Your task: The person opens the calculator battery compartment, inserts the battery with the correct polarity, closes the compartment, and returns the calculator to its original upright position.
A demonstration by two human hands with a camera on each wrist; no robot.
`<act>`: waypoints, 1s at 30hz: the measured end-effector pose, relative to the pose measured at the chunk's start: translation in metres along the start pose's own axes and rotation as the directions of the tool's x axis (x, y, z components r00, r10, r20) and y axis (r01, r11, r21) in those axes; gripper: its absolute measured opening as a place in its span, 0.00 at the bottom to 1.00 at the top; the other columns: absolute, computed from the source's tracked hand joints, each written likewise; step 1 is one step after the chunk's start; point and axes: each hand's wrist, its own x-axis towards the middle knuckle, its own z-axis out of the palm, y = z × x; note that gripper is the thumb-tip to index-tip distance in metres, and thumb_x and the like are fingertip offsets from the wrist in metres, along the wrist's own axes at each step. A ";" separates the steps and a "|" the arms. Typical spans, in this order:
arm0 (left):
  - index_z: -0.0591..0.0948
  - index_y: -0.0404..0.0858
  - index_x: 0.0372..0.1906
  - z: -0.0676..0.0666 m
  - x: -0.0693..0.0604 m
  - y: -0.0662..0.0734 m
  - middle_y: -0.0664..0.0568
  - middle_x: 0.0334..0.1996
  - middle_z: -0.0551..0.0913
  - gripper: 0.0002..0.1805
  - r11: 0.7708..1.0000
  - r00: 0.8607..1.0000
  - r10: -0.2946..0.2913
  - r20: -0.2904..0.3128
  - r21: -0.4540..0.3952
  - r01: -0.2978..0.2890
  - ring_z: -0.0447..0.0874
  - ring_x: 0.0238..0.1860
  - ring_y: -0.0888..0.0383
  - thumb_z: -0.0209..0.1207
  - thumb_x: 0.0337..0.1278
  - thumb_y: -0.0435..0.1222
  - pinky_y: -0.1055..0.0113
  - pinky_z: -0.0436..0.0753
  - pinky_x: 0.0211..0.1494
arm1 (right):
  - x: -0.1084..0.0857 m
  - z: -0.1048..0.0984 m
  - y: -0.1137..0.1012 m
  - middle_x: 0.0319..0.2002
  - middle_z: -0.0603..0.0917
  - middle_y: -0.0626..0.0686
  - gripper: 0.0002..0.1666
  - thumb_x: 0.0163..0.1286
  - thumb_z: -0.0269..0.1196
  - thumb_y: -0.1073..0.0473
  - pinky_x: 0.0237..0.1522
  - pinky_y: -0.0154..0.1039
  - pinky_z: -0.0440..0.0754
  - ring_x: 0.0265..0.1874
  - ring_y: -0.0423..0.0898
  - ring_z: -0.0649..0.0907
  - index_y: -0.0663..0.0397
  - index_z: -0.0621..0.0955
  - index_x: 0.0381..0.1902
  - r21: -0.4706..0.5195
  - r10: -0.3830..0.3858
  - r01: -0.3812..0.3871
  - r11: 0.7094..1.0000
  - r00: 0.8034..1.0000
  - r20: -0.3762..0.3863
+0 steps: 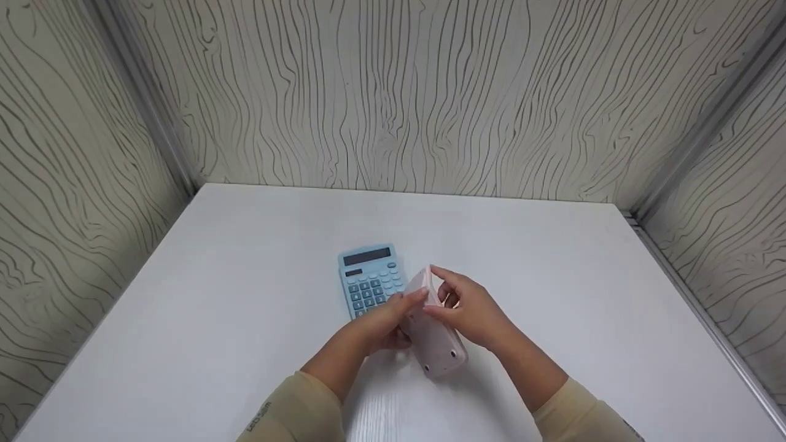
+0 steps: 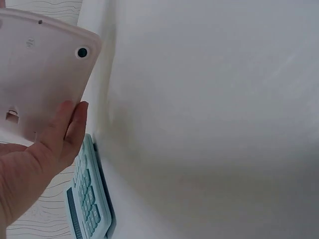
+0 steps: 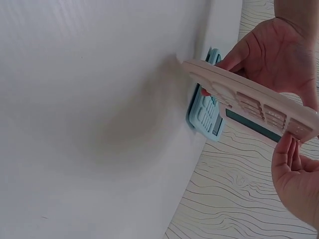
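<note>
A pale pink calculator (image 1: 435, 347) is held tilted above the table, its back towards the head camera. Round its left long side my left hand (image 1: 384, 319) grips it, thumb across the back. At the upper end my right hand (image 1: 470, 310) pinches the edge between thumb and fingers. Keys and a dark display on the pink calculator (image 3: 254, 102) show in the right wrist view. In the left wrist view, the back has a dark round foot and a small notch. Lying face up just left of the hands is a light blue calculator (image 1: 370, 276), its lower part hidden by the left hand.
The white table (image 1: 258, 245) runs back to wood-grain patterned walls (image 1: 381, 98) on three sides. Grey metal posts (image 1: 144, 92) stand at the corners.
</note>
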 end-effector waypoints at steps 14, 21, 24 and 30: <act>0.53 0.42 0.69 -0.001 0.000 0.004 0.38 0.63 0.61 0.58 0.998 0.998 0.064 0.015 -0.029 -0.064 0.69 0.59 0.44 0.54 0.34 0.72 0.50 0.74 0.53 | 0.000 -0.003 0.006 0.34 0.76 0.50 0.32 0.65 0.58 0.46 0.34 0.37 0.78 0.31 0.46 0.76 0.48 0.67 0.65 0.085 -0.083 0.079 0.993 0.995 0.051; 0.59 0.44 0.66 0.001 -0.002 0.006 0.42 0.59 0.66 0.48 0.992 0.990 0.114 0.088 -0.060 -0.109 0.73 0.54 0.48 0.53 0.42 0.68 0.51 0.74 0.54 | 0.004 -0.003 0.023 0.37 0.78 0.55 0.26 0.68 0.53 0.46 0.37 0.41 0.78 0.34 0.49 0.78 0.51 0.72 0.59 0.146 0.012 -0.012 0.989 1.000 0.005; 0.60 0.44 0.66 0.001 -0.003 0.006 0.42 0.54 0.69 0.48 0.991 0.987 0.125 0.100 -0.065 -0.119 0.75 0.50 0.50 0.54 0.42 0.67 0.52 0.75 0.53 | 0.005 -0.003 0.031 0.37 0.79 0.56 0.26 0.67 0.54 0.46 0.36 0.40 0.78 0.35 0.49 0.78 0.54 0.73 0.58 0.129 0.051 -0.052 0.990 0.999 0.008; 0.56 0.46 0.69 0.002 -0.006 0.009 0.40 0.51 0.71 0.47 0.976 0.968 0.190 0.163 -0.139 -0.168 0.77 0.50 0.50 0.52 0.47 0.65 0.56 0.75 0.55 | 0.004 0.000 0.042 0.39 0.80 0.54 0.29 0.67 0.53 0.44 0.38 0.40 0.79 0.35 0.47 0.80 0.55 0.71 0.59 0.127 0.116 -0.128 0.984 0.988 0.097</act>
